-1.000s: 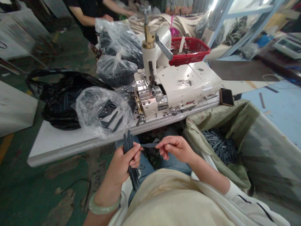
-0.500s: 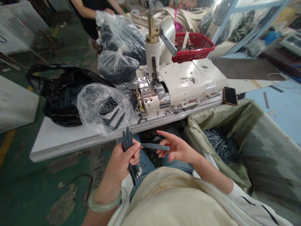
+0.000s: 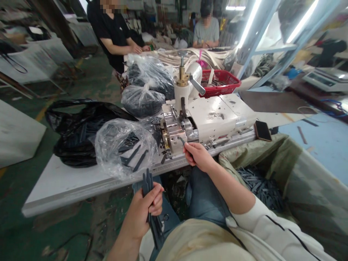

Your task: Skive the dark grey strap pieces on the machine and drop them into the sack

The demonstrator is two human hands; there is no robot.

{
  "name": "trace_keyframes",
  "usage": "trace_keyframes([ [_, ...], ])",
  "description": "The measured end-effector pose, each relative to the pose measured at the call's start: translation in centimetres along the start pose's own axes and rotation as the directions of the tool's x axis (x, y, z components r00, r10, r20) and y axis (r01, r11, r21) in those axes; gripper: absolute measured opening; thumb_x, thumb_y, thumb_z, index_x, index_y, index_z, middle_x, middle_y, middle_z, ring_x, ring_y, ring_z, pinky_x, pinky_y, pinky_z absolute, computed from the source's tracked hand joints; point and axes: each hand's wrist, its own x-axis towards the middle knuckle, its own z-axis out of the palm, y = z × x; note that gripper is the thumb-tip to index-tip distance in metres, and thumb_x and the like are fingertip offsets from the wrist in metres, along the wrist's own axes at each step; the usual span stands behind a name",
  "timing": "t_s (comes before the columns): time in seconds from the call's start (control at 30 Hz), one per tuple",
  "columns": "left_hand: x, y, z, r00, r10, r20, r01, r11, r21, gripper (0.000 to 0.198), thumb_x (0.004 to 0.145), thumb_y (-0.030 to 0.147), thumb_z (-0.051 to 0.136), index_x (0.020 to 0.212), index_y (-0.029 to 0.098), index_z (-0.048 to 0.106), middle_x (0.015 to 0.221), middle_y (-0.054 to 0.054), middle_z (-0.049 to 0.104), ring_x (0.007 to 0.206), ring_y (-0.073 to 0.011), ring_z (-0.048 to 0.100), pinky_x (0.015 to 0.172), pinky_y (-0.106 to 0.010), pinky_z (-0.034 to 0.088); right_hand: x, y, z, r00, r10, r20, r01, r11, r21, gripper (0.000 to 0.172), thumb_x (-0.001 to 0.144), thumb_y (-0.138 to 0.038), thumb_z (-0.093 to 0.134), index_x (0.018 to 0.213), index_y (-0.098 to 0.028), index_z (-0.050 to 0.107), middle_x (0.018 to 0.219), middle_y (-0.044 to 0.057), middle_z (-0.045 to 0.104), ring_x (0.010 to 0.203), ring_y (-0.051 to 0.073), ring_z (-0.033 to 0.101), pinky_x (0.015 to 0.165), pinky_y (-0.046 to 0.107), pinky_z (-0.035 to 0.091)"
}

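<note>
My left hand (image 3: 148,204) is wrapped round a bundle of dark grey strips (image 3: 147,181) in front of the table, over my lap. The strips stick out above and below the fist. My right hand (image 3: 196,156) pinches one dark grey strip (image 3: 181,140), mostly hidden by the fingers, with its tip at the metal front of the white machine (image 3: 217,114). Left of the machine, an open clear plastic bag (image 3: 108,156) holds several dark strips. Beside it lies an open black bag (image 3: 63,145) with more strips.
Tied clear bags (image 3: 143,99) and a red basket (image 3: 224,84) stand behind the machine. A phone (image 3: 262,130) lies at its right end. A lined bin (image 3: 227,156) with many strips stands at the right. Two people are across the table.
My right hand has closed on a single strip and carried it up to the machine's front. My left hand still holds the bundle. The view has tilted up, showing more of the people.
</note>
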Motion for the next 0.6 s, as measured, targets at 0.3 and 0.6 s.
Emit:
trace_keyframes([
  [0.3,0.4,0.5,-0.7,1.0,-0.026,-0.013,0.026,0.999,-0.047,0.034,0.063,0.038,0.083,0.071,0.015,0.06,0.048,0.009,0.039,0.037,0.0004,0.025,0.036,-0.013,0.022,4.5,-2.3,-0.3,0.986,0.031,-0.164,-0.007,0.99,0.141,0.026,0.084,-0.037,0.058,0.067,-0.018,0.049,0.034,-0.01,0.036,0.028,0.005,0.025,0.031,0.018,0.015],
  [0.6,0.6,0.3,-0.9,1.0,-0.019,0.012,0.019,0.998,-0.057,0.032,0.067,0.036,0.081,0.074,0.014,0.06,0.049,0.009,0.04,0.037,0.0006,0.025,0.036,-0.012,0.022,4.8,-3.0,1.0,0.941,0.077,-0.329,-0.006,0.977,0.211,0.024,0.086,-0.027,0.05,0.064,-0.017,0.047,0.035,-0.009,0.035,0.028,0.004,0.026,0.03,0.017,0.015],
])
